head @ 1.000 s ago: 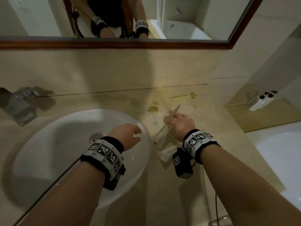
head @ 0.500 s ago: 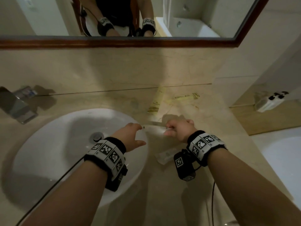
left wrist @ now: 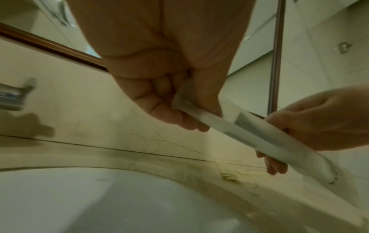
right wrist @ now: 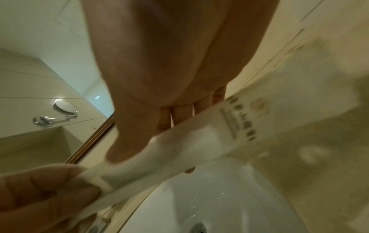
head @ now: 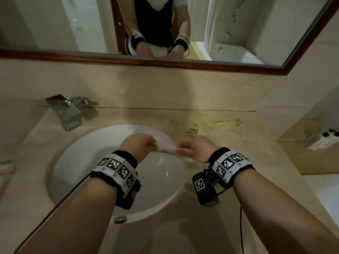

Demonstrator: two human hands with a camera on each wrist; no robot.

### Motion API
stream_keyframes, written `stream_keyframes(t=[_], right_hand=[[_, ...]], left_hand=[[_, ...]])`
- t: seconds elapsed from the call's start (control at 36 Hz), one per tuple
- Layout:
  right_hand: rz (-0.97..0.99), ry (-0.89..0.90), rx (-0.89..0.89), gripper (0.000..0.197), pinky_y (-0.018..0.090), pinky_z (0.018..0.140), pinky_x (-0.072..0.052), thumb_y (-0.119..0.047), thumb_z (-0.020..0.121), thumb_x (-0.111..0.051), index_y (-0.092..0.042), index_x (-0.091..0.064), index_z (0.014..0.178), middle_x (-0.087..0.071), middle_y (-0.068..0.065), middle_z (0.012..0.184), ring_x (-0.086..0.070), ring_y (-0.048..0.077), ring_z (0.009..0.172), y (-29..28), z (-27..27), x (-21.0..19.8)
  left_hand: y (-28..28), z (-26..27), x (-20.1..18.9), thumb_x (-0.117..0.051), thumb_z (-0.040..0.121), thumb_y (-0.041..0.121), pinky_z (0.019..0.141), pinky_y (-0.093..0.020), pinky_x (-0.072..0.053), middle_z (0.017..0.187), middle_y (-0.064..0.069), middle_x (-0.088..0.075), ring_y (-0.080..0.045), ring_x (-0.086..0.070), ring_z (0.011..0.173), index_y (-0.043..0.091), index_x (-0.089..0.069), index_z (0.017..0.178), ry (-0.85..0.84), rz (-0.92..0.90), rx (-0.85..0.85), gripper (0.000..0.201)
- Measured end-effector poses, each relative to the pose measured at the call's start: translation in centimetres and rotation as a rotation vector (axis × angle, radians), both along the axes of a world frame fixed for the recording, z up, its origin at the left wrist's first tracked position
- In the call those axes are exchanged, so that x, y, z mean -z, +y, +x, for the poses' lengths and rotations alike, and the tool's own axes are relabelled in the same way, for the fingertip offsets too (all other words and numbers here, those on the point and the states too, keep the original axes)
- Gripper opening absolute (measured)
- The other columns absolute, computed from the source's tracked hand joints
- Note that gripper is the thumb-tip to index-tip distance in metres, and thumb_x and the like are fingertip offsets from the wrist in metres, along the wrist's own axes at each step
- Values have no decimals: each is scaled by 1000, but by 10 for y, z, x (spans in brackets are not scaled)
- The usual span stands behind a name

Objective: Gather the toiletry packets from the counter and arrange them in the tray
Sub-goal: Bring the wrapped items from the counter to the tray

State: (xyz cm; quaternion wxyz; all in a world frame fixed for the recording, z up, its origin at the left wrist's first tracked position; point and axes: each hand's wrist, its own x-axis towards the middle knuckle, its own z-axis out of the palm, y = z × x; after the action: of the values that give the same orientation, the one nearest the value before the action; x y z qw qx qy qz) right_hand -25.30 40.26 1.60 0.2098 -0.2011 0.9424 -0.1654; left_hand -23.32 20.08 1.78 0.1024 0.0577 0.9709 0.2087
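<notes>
Long white toiletry packet [left wrist: 235, 130] held level over the sink basin [head: 88, 162]. Left hand [head: 139, 145] pinches one end, fingers curled. Right hand [head: 194, 150] grips the other end, thumb on top. Packet spans between both grips. Yellow packets [head: 194, 128] lie on the counter [head: 256, 162] beyond.

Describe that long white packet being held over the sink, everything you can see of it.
The white packet is a long, narrow sachet, pale and slightly see-through, like thin plastic or paper. Blurred grey print shows near one end. It is held level above the white sink, touching neither basin nor counter. The left hand pinches one end and the right hand grips the other. It looks sealed; its contents cannot be made out.
</notes>
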Motion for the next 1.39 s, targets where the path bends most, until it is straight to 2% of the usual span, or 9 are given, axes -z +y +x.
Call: stream_keyframes(t=[0.08,0.19,0.31,0.47,0.58,0.75,1.03,1.17,1.39], right_hand=[[53,-15,-25,40,18,63,-32,-47,89,-54,-24,-56,122,-54,-11,91,-49,9,82,-17,0,-2],[144,63,-50,32,32,78,-46,-42,91,-54,-21,-62,113,-65,1,97,-58,19,87,-46,-1,-7],[130,76,-54,26,26,65,-39,-39,92,-53,-21,-66,105,-57,-3,84,-52,16,79,-84,4,-15],[101,76,-91,27,27,70,-37,-36,93,-52,-17,-65,106,-56,-1,85,-52,18,80,-148,19,-23],[114,91,-101,26,27,74,-40,-39,89,-55,-28,-61,111,-61,-4,91,-54,15,85,-187,31,-27],[16,47,-100,26,23,72,-39,-29,90,-59,-16,-62,112,-59,-3,87,-53,15,82,-251,57,-28],[-18,55,-194,22,25,76,-37,-29,91,-56,-13,-64,104,-59,0,89,-54,17,86,-363,102,-21],[-19,53,-229,23,33,84,-47,-22,92,-50,-13,-66,106,-67,7,103,-61,23,95,-411,124,-15],[50,33,-336,28,20,75,-34,-23,91,-53,-15,-62,117,-63,1,110,-55,14,95,-463,154,-1]], left_hand=[[-28,6,-4,-55,91,24,77,-24,-37,107,-11,-68,-27,-60,101,10,-66,107,-5,30,-93,24],[-60,18,-8,-58,89,26,82,-28,-42,107,-10,-69,-25,-61,100,12,-65,108,-5,32,-130,25],[-93,32,-13,-60,87,32,76,-24,-38,107,-4,-67,-16,-56,90,18,-63,111,2,6,-126,28],[-150,47,-29,-61,86,29,83,-26,-39,115,-6,-65,-23,-58,108,17,-62,116,-18,-105,-89,32],[-198,62,-31,-63,85,30,74,-23,-35,108,-7,-67,-22,-59,100,15,-66,110,-5,-79,-116,29],[-273,95,-32,-63,86,28,64,-22,-32,94,-3,-63,-14,-51,85,16,-67,109,-31,-47,-162,26],[-383,145,-29,-63,86,31,78,-25,-39,113,-4,-65,-22,-58,105,20,-65,114,-86,-101,-232,30],[-433,170,-22,-63,85,29,73,-23,-35,108,-3,-67,-14,-52,86,21,-67,109,-101,-103,-260,25],[-478,206,-8,-59,87,27,85,-26,-42,114,-3,-66,-20,-59,106,19,-67,111,-191,-141,-309,26]])
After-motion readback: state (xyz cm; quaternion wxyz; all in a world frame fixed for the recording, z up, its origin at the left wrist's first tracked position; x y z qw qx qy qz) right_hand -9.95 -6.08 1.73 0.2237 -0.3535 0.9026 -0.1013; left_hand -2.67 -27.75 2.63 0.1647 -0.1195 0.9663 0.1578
